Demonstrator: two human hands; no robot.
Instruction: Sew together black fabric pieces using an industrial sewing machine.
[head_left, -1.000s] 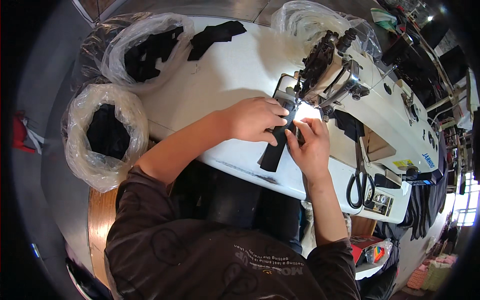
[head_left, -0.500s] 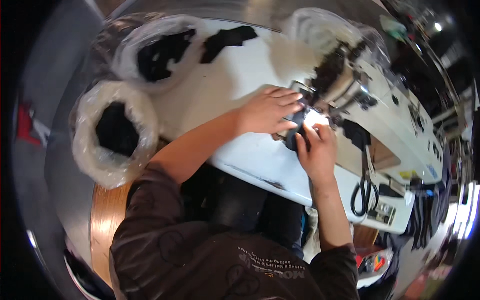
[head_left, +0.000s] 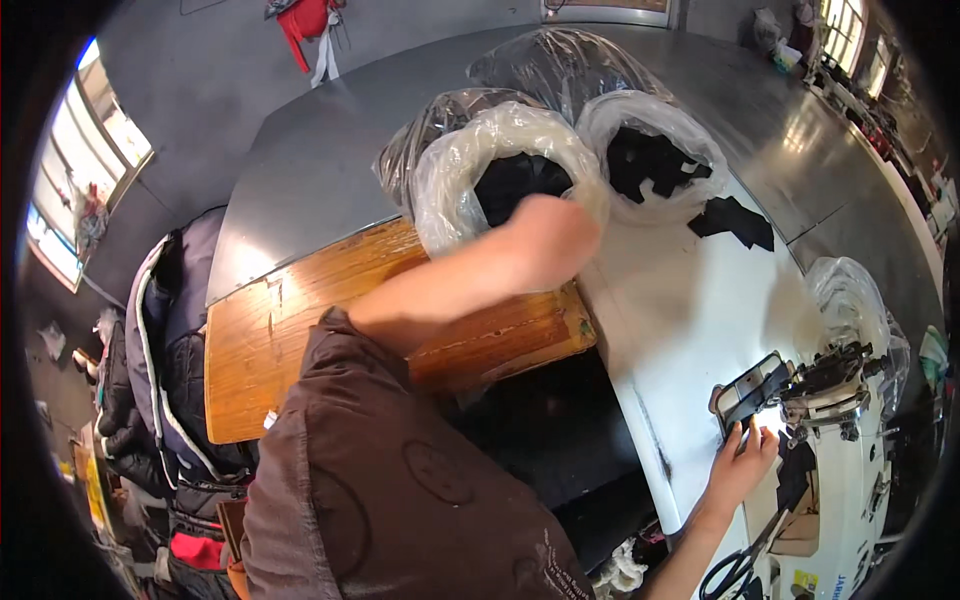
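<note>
Cloth [head_left: 508, 178] in bag [head_left: 438, 190], board [head_left: 310, 315] left, sewing machine [head_left: 845, 470] right

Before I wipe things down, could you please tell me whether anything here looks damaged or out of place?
Yes: a dark scuff breaks the pale front edge of the white table; the wooden board looks worn at its right end.

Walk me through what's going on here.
A person is working at a white sewing machine. The right hand has its fingertips at a dark piece beside the machine's lit needle area. The left hand, blurred, is at a clear plastic bag holding black pieces; whether it grips anything is hidden. Black scissors lie near the right forearm.
</note>
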